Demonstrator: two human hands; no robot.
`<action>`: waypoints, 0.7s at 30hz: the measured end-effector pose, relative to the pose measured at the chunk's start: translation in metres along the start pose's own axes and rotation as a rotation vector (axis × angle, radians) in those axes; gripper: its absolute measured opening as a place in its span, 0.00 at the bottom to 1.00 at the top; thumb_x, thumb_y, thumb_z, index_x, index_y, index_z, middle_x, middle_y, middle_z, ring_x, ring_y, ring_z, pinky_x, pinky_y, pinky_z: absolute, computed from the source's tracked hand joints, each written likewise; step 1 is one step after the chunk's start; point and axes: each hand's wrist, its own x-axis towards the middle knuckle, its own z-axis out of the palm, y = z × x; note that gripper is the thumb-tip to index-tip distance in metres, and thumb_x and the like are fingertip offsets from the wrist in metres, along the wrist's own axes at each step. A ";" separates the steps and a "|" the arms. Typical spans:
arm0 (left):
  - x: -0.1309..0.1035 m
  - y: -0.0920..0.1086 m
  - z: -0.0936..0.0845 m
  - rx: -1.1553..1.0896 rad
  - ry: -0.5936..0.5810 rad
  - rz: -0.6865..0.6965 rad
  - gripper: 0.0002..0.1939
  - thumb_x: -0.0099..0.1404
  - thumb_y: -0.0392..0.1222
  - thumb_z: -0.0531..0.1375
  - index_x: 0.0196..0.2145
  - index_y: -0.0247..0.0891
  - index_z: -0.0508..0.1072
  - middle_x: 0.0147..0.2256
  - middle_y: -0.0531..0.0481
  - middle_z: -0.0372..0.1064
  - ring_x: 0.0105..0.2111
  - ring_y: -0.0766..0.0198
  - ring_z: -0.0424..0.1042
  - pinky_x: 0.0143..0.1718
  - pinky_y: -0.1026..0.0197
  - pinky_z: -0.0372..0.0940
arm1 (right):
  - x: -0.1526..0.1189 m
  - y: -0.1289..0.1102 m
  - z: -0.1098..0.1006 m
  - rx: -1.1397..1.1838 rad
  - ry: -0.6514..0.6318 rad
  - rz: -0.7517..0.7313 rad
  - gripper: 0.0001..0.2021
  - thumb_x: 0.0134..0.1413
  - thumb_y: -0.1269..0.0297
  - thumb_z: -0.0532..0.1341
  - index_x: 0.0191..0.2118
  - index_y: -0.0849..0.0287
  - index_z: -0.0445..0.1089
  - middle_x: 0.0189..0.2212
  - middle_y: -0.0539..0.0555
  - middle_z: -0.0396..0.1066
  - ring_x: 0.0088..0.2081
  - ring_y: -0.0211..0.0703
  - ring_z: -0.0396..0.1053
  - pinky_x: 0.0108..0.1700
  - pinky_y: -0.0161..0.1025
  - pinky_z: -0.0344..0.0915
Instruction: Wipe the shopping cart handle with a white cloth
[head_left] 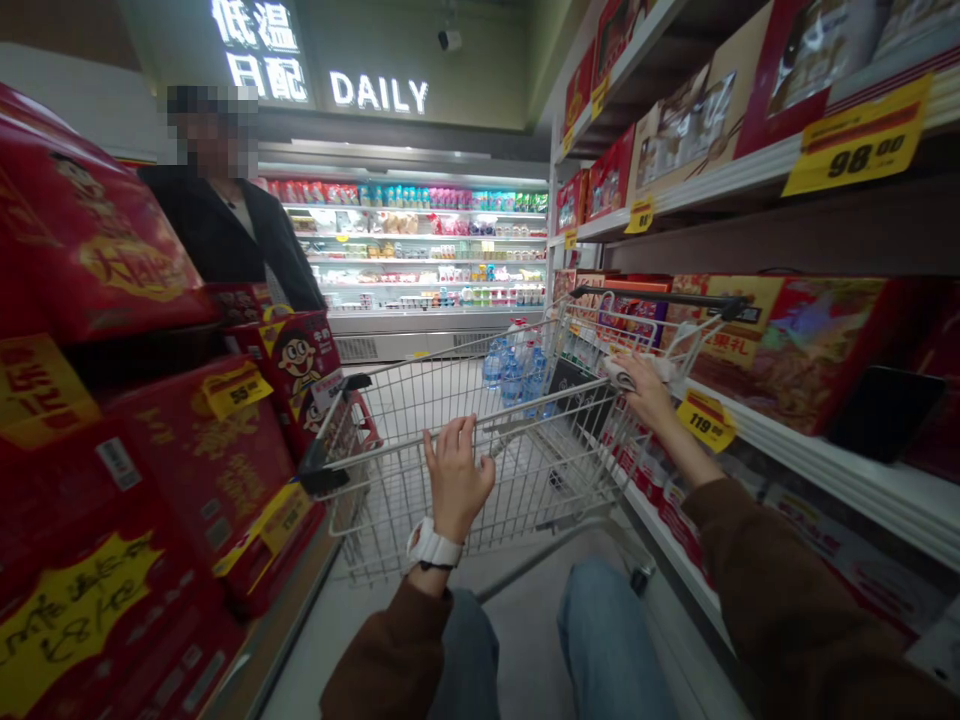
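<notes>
A wire shopping cart [517, 470] stands crosswise in front of my knees, with black corner caps and a black handle [660, 297] at its far right. The fingers of my left hand [457, 480] hook over the cart's near top rail, the thumb on the near side; a white watch [435, 545] is on that wrist. Farther right along the same rail, my right hand [646, 388] presses a crumpled white cloth or tissue [619, 368] against the cart's corner. Part of the cloth is hidden under the fingers.
Red gift boxes [202, 450] are stacked close on the left; a person in a dark jacket [225, 225] stands behind them. Shelves with boxes [795, 340] and a dark phone [889, 412] line the right. Beyond the cart are bottled-water packs [514, 370] and a chilled display [420, 260].
</notes>
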 end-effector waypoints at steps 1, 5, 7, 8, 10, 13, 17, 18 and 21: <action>0.000 0.002 0.002 -0.003 0.007 -0.002 0.28 0.59 0.35 0.56 0.59 0.35 0.64 0.55 0.39 0.67 0.59 0.50 0.64 0.69 0.38 0.39 | 0.001 -0.003 0.002 0.016 -0.005 -0.005 0.32 0.42 0.78 0.53 0.57 0.59 0.68 0.60 0.58 0.67 0.67 0.55 0.56 0.68 0.64 0.49; 0.003 0.004 0.006 -0.014 0.021 -0.003 0.28 0.59 0.35 0.56 0.58 0.34 0.65 0.55 0.39 0.67 0.58 0.49 0.64 0.69 0.37 0.38 | 0.003 -0.023 0.014 0.069 -0.010 -0.020 0.32 0.42 0.79 0.53 0.57 0.59 0.68 0.60 0.58 0.68 0.67 0.54 0.56 0.68 0.65 0.48; 0.004 0.006 0.006 -0.021 0.022 -0.016 0.28 0.59 0.36 0.56 0.58 0.34 0.65 0.55 0.39 0.67 0.58 0.49 0.64 0.69 0.37 0.38 | 0.002 -0.040 0.024 0.093 -0.005 -0.033 0.31 0.43 0.79 0.53 0.57 0.59 0.69 0.60 0.58 0.68 0.67 0.53 0.56 0.67 0.64 0.49; 0.004 0.008 0.006 -0.023 0.023 -0.027 0.28 0.59 0.36 0.56 0.58 0.34 0.65 0.55 0.39 0.67 0.59 0.49 0.63 0.69 0.37 0.38 | 0.001 -0.051 0.030 0.105 -0.004 -0.042 0.31 0.44 0.79 0.53 0.57 0.59 0.69 0.60 0.58 0.68 0.67 0.53 0.56 0.68 0.64 0.49; 0.003 0.012 0.007 -0.024 0.030 -0.050 0.28 0.59 0.36 0.56 0.58 0.33 0.65 0.55 0.38 0.67 0.59 0.48 0.63 0.69 0.37 0.38 | -0.002 -0.076 0.042 0.132 -0.011 -0.064 0.31 0.43 0.80 0.53 0.57 0.59 0.69 0.60 0.58 0.67 0.67 0.53 0.55 0.68 0.63 0.48; 0.003 0.016 0.010 -0.022 0.042 -0.066 0.29 0.58 0.37 0.57 0.58 0.31 0.65 0.55 0.37 0.67 0.59 0.48 0.63 0.69 0.37 0.38 | -0.008 -0.116 0.059 0.194 -0.038 -0.115 0.35 0.41 0.81 0.52 0.58 0.58 0.68 0.61 0.56 0.66 0.68 0.51 0.54 0.69 0.61 0.46; 0.009 -0.003 0.000 -0.017 0.013 -0.006 0.25 0.61 0.37 0.55 0.56 0.36 0.68 0.54 0.41 0.70 0.56 0.51 0.67 0.69 0.38 0.38 | -0.009 -0.138 0.064 0.294 -0.145 -0.243 0.39 0.38 0.82 0.51 0.61 0.57 0.65 0.64 0.55 0.62 0.69 0.49 0.50 0.70 0.59 0.44; 0.012 -0.014 -0.006 -0.008 -0.011 0.017 0.23 0.62 0.37 0.54 0.55 0.39 0.70 0.52 0.44 0.73 0.54 0.53 0.69 0.69 0.39 0.38 | -0.007 -0.134 0.062 0.317 -0.176 -0.261 0.40 0.38 0.82 0.51 0.62 0.56 0.65 0.65 0.54 0.62 0.69 0.48 0.50 0.70 0.59 0.44; 0.016 -0.061 -0.032 0.084 -0.033 -0.040 0.17 0.63 0.42 0.54 0.46 0.37 0.75 0.43 0.44 0.78 0.46 0.52 0.74 0.68 0.39 0.43 | 0.001 -0.107 0.051 0.352 -0.205 -0.228 0.38 0.41 0.81 0.51 0.61 0.53 0.65 0.63 0.53 0.64 0.69 0.49 0.52 0.69 0.61 0.45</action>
